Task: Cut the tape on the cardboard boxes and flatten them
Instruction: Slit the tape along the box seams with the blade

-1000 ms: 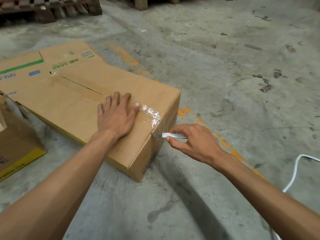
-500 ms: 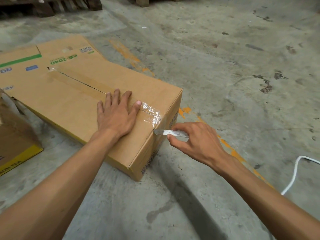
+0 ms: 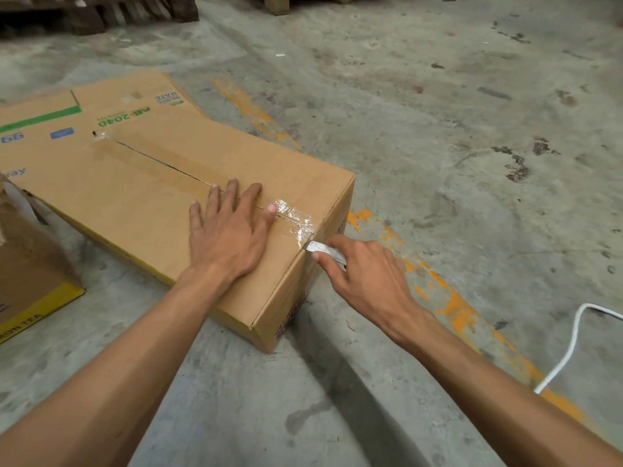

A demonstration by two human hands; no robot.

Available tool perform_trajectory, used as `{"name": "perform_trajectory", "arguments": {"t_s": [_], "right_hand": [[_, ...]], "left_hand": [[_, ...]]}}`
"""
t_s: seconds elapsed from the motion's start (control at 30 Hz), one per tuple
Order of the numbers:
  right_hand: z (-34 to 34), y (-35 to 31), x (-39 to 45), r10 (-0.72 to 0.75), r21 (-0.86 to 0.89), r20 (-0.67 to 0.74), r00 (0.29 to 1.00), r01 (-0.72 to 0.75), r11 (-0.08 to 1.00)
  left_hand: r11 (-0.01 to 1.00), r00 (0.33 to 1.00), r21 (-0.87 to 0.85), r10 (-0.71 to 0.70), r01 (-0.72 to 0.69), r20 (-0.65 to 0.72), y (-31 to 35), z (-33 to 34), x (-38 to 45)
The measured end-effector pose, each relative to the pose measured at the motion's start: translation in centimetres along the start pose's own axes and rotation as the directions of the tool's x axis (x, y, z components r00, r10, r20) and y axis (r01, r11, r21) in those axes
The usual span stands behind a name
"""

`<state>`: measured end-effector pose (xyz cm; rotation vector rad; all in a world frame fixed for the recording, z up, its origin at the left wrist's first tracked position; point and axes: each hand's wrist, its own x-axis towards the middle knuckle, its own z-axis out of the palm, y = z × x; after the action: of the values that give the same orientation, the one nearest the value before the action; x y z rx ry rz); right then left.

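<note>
A long brown cardboard box [image 3: 141,203] lies on the concrete floor. Clear tape [image 3: 296,220] runs along its top seam and wrinkles at the near right edge. My left hand [image 3: 229,230] presses flat on the box top, fingers spread, just left of the wrinkled tape. My right hand [image 3: 364,274] grips a small knife [image 3: 320,248]. The blade tip touches the box's top right edge where the tape folds over.
A second box [image 3: 30,291] with a yellow band stands at the left edge. Wooden pallets [image 3: 101,11] lie at the back. A white cable [image 3: 569,345] curls on the floor at right, beside an orange painted line [image 3: 451,308].
My right hand has brought the knife up and left, from the box's side to its top edge at the tape. The left hand has stayed pressed on the box.
</note>
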<state>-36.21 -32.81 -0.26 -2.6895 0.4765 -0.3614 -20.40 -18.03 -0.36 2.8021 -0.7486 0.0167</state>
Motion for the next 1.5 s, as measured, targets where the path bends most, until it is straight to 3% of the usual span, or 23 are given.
{"name": "perform_trajectory", "arguments": {"t_s": [0.43,0.77,0.87,0.97,1.13,1.3,1.5], "right_hand": [[0.5,1.8,-0.2,0.077,0.013,-0.107,0.991,-0.076,0.997],[0.7,3.4,2.4,0.039,0.023,-0.15,0.988,-0.036,0.999],[0.1,3.5,3.1,-0.008,-0.047,-0.153,0.988,0.001,0.999],[-1.0,5.2,3.5,0.057,-0.046,-0.182,0.982,-0.067,0.997],[-1.9,5.9,4.3,0.077,-0.088,-0.075,0.994,-0.083,0.993],[-2.5,4.0,3.1,0.083,0.012,-0.058,0.995,-0.083,0.997],[-2.5,-0.7,5.0,-0.162,0.002,0.112,0.98,0.163,0.987]], "left_hand": [[1.0,0.999,0.014,0.025,-0.025,-0.02,-0.4,0.1,-0.3],[0.999,1.0,0.043,0.027,-0.027,0.008,-0.1,0.0,-0.3],[0.999,0.999,0.046,0.019,-0.02,0.032,0.0,-0.1,-0.3],[0.999,0.999,0.041,0.003,-0.005,0.042,-0.1,-0.4,-0.6],[1.0,1.0,0.017,-0.001,0.001,0.008,0.0,-0.5,-1.0],[0.997,0.995,-0.062,-0.04,0.034,-0.096,0.0,0.0,-0.6],[0.965,0.975,-0.258,-0.096,0.043,-0.2,-0.2,-0.9,-0.8]]}}
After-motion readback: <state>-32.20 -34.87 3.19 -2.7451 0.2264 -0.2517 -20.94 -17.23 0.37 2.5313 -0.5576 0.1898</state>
